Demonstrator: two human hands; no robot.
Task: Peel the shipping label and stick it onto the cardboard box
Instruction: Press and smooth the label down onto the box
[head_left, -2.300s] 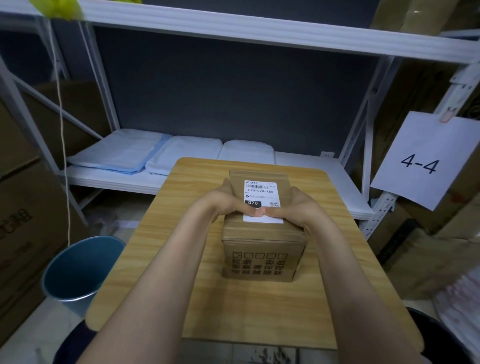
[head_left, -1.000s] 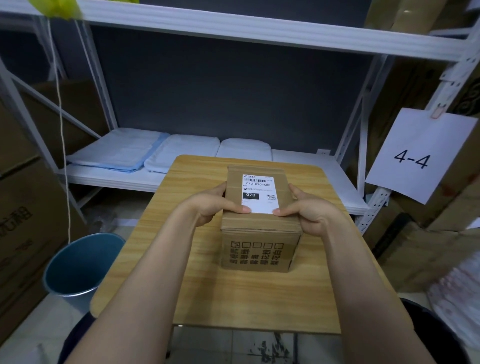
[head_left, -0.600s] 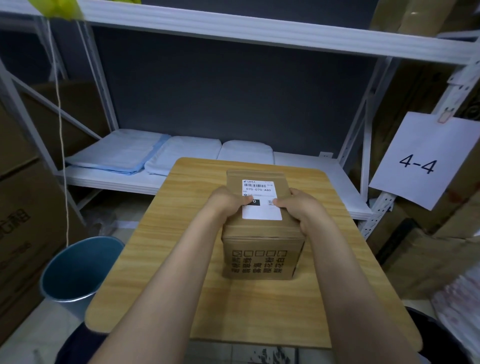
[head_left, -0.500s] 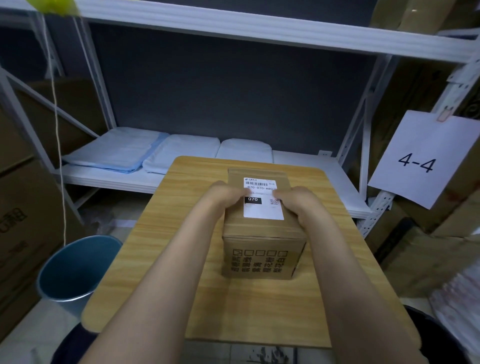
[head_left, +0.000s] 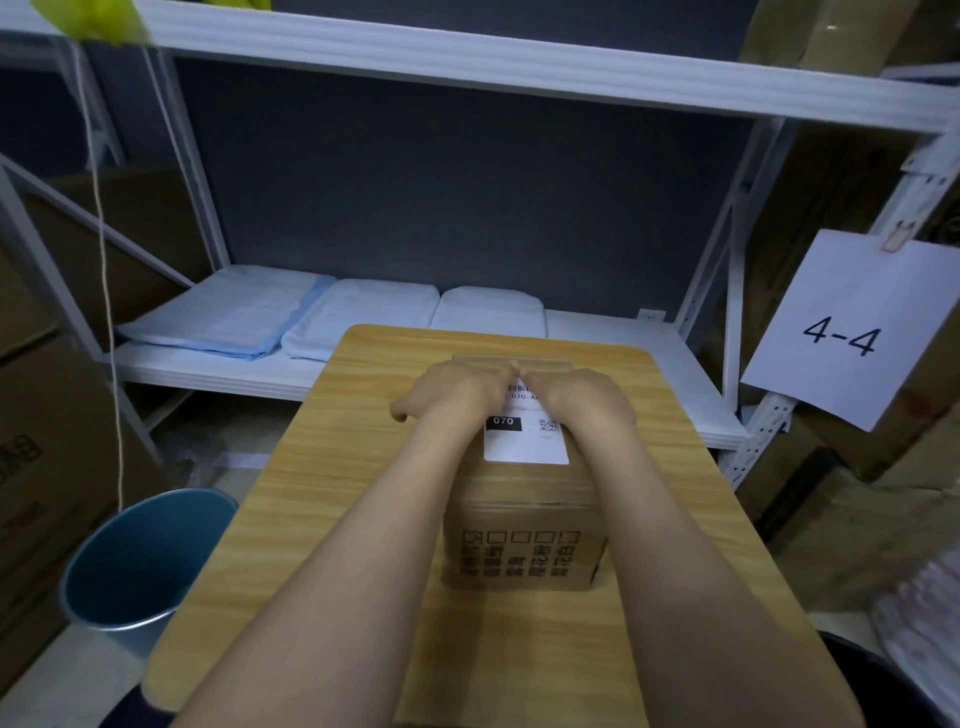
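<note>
The cardboard box (head_left: 522, 525) is set on the wooden surface (head_left: 332, 509), with the shipping label (head_left: 524, 441) stuck on its top. The label's far end is covered by the left hand (head_left: 457, 389) and right hand (head_left: 587, 397), laid flat, fingers extended, gripping nothing. Half a second ago they were spread to the label's sides.

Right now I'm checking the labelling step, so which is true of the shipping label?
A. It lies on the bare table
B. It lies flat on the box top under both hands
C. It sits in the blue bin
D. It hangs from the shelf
B: the shipping label lies flat on top of the cardboard box, with the left hand and right hand pressing its far end.
</note>
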